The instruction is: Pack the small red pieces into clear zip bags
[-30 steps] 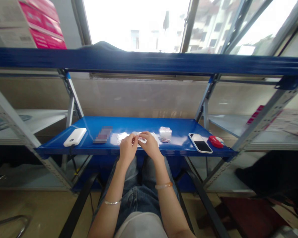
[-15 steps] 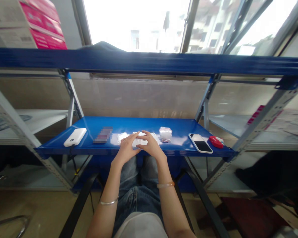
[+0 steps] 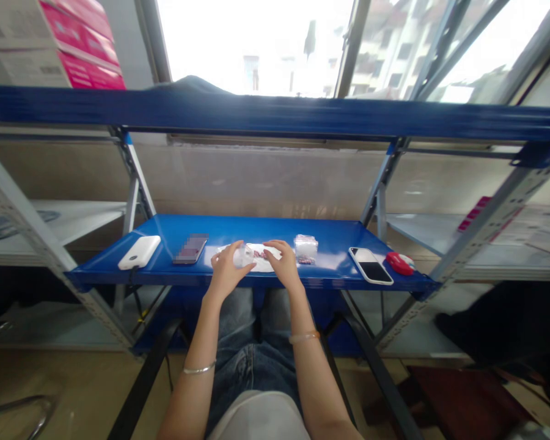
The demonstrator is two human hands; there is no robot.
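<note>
My left hand (image 3: 229,263) is curled around a small clear plastic object (image 3: 244,256); whether it is a bag or a cup I cannot tell. To its right, several small dark red pieces (image 3: 259,255) lie on a white sheet (image 3: 262,266) near the front edge of the blue table. My right hand (image 3: 282,263) rests at the right side of these pieces, thumb and fingers bent and apart. Just beyond it stands a stack of clear packets (image 3: 306,249) with reddish bits at the bottom.
On the blue table (image 3: 229,225) a white power bank (image 3: 139,252) with a cable and a dark, partly blurred phone (image 3: 191,249) lie at left. A white-edged phone (image 3: 370,266) and a red-and-white object (image 3: 399,263) lie at right. A blue shelf beam (image 3: 275,114) crosses above.
My hands, close together over the white sheet before, have moved apart. The dark red pieces now show between them, and the clear plastic object is visible in my left hand.
</note>
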